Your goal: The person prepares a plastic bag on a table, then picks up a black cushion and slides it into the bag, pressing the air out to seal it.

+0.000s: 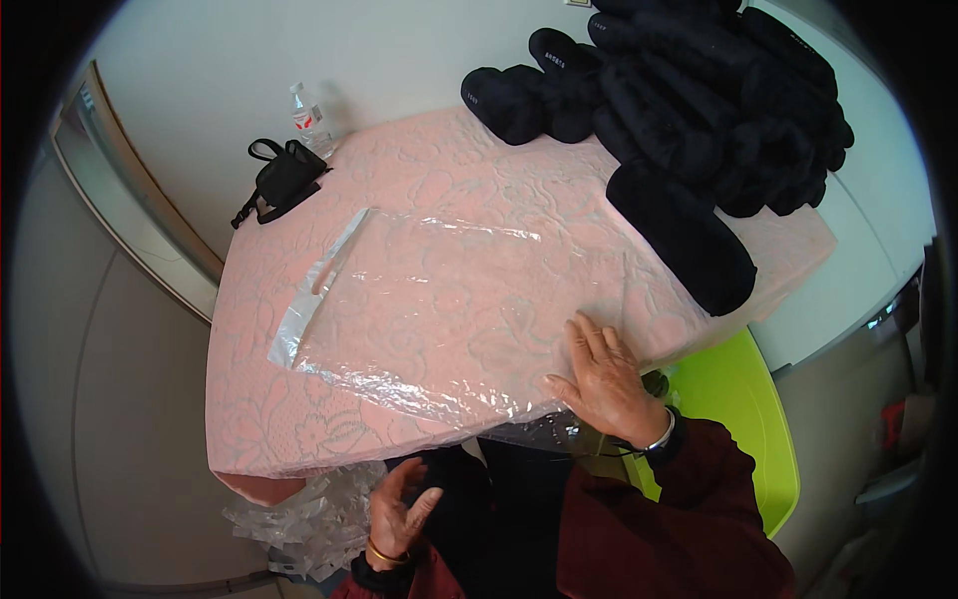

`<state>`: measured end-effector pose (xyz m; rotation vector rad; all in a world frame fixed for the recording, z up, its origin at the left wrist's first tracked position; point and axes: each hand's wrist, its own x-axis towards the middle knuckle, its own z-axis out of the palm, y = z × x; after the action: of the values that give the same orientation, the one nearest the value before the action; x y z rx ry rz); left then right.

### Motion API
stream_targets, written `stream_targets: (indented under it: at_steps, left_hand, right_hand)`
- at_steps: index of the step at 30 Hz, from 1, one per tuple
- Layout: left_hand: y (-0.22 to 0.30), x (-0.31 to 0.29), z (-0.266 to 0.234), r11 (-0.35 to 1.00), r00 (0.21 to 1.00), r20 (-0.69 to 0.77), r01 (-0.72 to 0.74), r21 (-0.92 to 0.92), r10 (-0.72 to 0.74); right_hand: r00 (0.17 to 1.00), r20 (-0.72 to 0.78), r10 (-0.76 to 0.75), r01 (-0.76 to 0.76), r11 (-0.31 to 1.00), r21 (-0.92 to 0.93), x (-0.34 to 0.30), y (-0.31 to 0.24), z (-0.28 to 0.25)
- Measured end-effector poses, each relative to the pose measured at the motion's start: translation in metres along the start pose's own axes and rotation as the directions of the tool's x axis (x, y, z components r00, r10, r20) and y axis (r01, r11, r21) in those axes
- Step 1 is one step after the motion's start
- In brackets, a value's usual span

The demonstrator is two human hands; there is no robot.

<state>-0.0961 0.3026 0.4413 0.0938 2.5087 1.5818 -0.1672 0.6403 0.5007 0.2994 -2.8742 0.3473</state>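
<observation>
Plastic bag (439, 309), clear, lies flat mid tabletop (264, 399), white handle strip (311, 299) toward left edge, near side reaching front edge; glare hides whether it overhangs. Right hand (606, 387) spread on bag's right end, not gripping; step looks like flattening. Left hand (402, 511) below front edge, fingers loose, nothing grasped. Next move likely calls for light fingertips on thin film. Black plush pile (699, 110) at far right corner.

white-edged clear bag (449, 309), pink floral tablecloth (257, 404)
</observation>
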Motion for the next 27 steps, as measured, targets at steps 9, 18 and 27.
stream_targets:
  at_steps: [9, 18, 27]
  left_hand:
    - [0.018, 0.018, 0.038, 0.744, 0.987, 0.118, -0.002, -0.669, 0.109]
    - [0.058, 0.05, 0.01, 0.836, 0.991, 0.053, -0.078, -0.544, 0.127]
    - [0.031, 0.089, -0.069, 0.958, 0.936, -0.344, -0.163, -0.234, 0.075]
  right_hand:
    - [0.947, -0.018, -0.322, 0.258, 0.721, 0.643, -0.018, -0.01, 0.001]
    - [0.912, -0.296, -0.284, 0.408, 0.703, 0.582, -0.043, -0.051, 0.02]
    - [0.911, -0.159, -0.38, 0.392, 0.682, 0.618, -0.036, -0.022, 0.014]
